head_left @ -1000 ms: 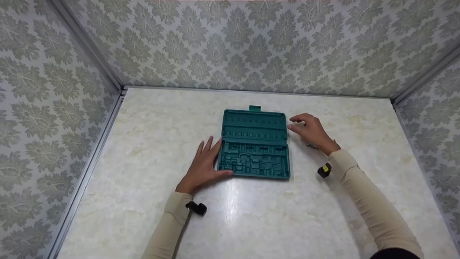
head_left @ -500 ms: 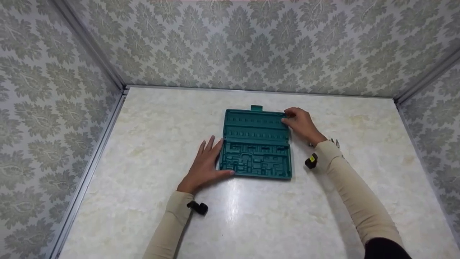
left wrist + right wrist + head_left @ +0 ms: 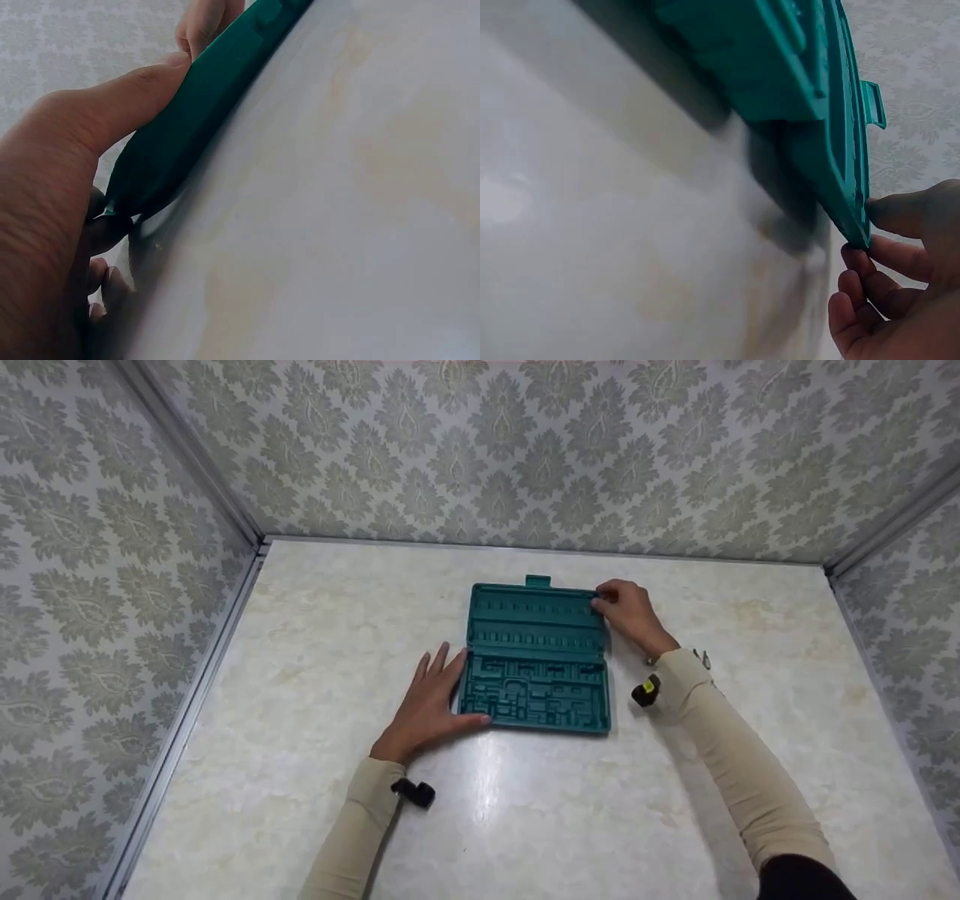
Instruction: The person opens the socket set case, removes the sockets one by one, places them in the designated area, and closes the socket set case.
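A green plastic tool case (image 3: 536,690) lies unfolded on the table, its moulded recesses facing up. Its lid (image 3: 536,613) is at the far side, with a latch tab on the far edge. In the right wrist view the lid (image 3: 847,150) appears tilted, its corner off the tabletop. My right hand (image 3: 630,611) pinches the lid's far right corner between thumb and fingers. My left hand (image 3: 427,705) rests against the near left corner of the case, fingers straight and spread along the left side, thumb (image 3: 142,90) on the front edge.
Small metal pieces (image 3: 702,658) lie on the table behind my right wrist, partly hidden by the sleeve. Patterned wall panels (image 3: 495,450) enclose the pale table (image 3: 337,592) at the back and sides. Each wrist wears a small black camera (image 3: 414,793).
My right hand has come in from the right and taken hold of the lid's far right corner. The lid's far edge has risen slightly. My left hand has stayed put.
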